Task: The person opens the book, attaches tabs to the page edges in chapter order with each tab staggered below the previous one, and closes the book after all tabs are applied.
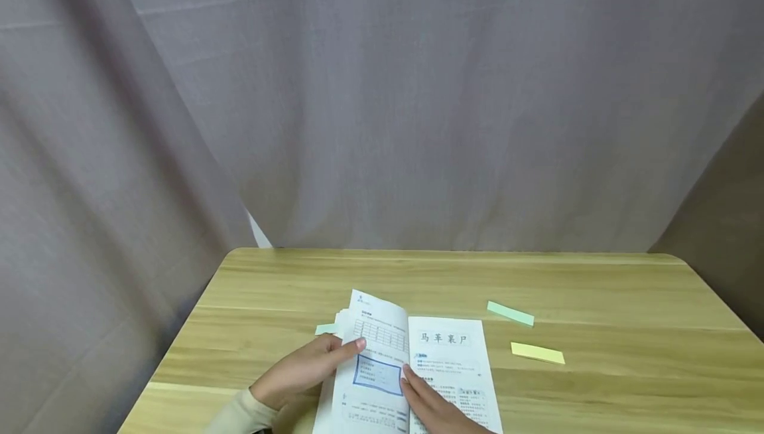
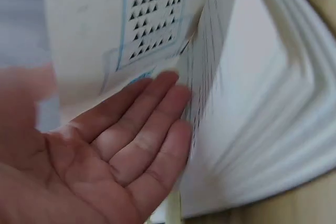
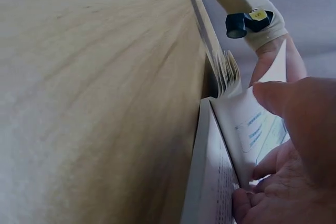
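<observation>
An open white book (image 1: 444, 354) with printed text lies at the near edge of the wooden table (image 1: 597, 288). My left hand (image 1: 298, 371) holds the raised left-hand pages, thumb on top at their edge and fingers underneath. In the left wrist view those fingers (image 2: 147, 129) lie fairly straight against the back of a lifted page (image 2: 147, 24). My right hand (image 1: 432, 404) rests on the book, its fingertips on the page with the blue box beside the spine. The right wrist view shows my thumb (image 3: 286, 98) and the fanned page edges (image 3: 226, 72).
A pale green paper strip (image 1: 510, 313) and a yellow one (image 1: 537, 353) lie on the table right of the book. Another small green slip (image 1: 325, 329) peeks out at the book's left edge. A grey curtain (image 1: 382, 89) hangs behind the table.
</observation>
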`<state>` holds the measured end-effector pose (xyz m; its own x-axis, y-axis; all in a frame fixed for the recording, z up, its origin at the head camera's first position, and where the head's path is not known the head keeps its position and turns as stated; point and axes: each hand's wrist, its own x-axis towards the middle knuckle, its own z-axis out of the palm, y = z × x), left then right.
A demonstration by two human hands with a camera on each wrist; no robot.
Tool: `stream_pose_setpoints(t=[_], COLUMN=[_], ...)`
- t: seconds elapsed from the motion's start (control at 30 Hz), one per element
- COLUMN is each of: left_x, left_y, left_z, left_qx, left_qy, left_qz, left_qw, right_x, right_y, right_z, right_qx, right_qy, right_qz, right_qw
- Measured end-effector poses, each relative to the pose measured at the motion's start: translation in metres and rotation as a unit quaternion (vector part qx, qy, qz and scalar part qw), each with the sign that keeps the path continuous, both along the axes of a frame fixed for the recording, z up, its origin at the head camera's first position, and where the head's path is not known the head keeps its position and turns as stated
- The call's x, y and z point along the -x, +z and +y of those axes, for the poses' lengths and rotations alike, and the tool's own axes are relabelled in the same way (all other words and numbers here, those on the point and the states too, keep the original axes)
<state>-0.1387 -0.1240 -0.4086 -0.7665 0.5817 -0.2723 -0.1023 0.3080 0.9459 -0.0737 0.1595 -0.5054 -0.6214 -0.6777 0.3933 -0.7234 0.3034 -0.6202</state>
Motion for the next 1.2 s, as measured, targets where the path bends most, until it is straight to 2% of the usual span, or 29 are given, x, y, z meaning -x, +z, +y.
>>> stream_pose_setpoints(t=[0.1, 0.17, 0.23, 0.33, 0.43, 0.53, 0.6, 0.67, 0.7, 0.77, 0.83, 0.87, 0.93, 0.97, 1.03, 1.13, 1.2], left_x=[0.004, 0.006, 0.007, 0.007, 0.008, 0.006, 0.004, 0.001, 0.0, -0.003, -0.006, -0.007, -0.008, -0.008, -0.007, -0.005, -0.003], left_y=[0.0, 0.0, -0.001, -0.004, -0.008, -0.009, -0.009, -0.008, -0.008, -0.005, -0.003, -0.003, -0.002, -0.002, -0.002, 0.0, 0.001], left_z=[-0.006, -0.009, -0.011, -0.013, -0.013, -0.009, -0.006, -0.002, 0.0, 0.004, 0.008, 0.011, 0.015, 0.018, 0.023, 0.031, 0.035], left_qx=[0.022, 0.037, 0.052, 0.099, 0.16, 0.206, 0.247, 0.298, 0.33, 0.396, 0.443, 0.457, 0.458, 0.45, 0.422, 0.385, 0.375], left_qy=[-0.021, -0.023, -0.019, 0.006, 0.012, 0.015, 0.019, 0.031, 0.039, 0.056, 0.07, 0.073, 0.068, 0.058, 0.028, -0.031, -0.071], left_qz=[0.028, 0.03, 0.025, 0.034, 0.083, 0.13, 0.164, 0.198, 0.216, 0.251, 0.283, 0.299, 0.333, 0.352, 0.379, 0.372, 0.348], left_qw=[0.9991, 0.9986, 0.9982, 0.9945, 0.9835, 0.9697, 0.9549, 0.9333, 0.9179, 0.8814, 0.848, 0.8348, 0.8214, 0.8187, 0.8227, 0.8439, 0.8564], right_x=[0.002, 0.004, 0.007, 0.009, 0.011, 0.012, 0.012, 0.012, 0.012, 0.011, 0.01, 0.01, 0.01, 0.01, 0.011, 0.015, 0.017], right_y=[0.0, 0.002, 0.005, 0.013, 0.02, 0.024, 0.024, 0.023, 0.022, 0.019, 0.017, 0.016, 0.015, 0.014, 0.014, 0.014, 0.015], right_z=[0.002, 0.005, 0.009, 0.014, 0.019, 0.023, 0.025, 0.025, 0.025, 0.023, 0.022, 0.021, 0.02, 0.02, 0.021, 0.024, 0.027], right_qx=[-0.009, -0.002, 0.003, 0.013, 0.0, -0.023, -0.037, -0.041, -0.041, -0.041, -0.04, -0.042, -0.045, -0.047, -0.055, -0.069, -0.087], right_qy=[0.01, 0.033, 0.062, 0.1, 0.113, 0.108, 0.104, 0.106, 0.108, 0.107, 0.106, 0.104, 0.103, 0.103, 0.105, 0.106, 0.101], right_qz=[-0.003, -0.021, -0.049, -0.103, -0.14, -0.141, -0.127, -0.101, -0.084, -0.043, -0.018, -0.008, 0.004, 0.008, 0.034, 0.067, 0.075], right_qw=[1.0, 0.999, 0.997, 0.99, 0.984, 0.984, 0.986, 0.988, 0.99, 0.992, 0.993, 0.994, 0.994, 0.993, 0.992, 0.99, 0.988])
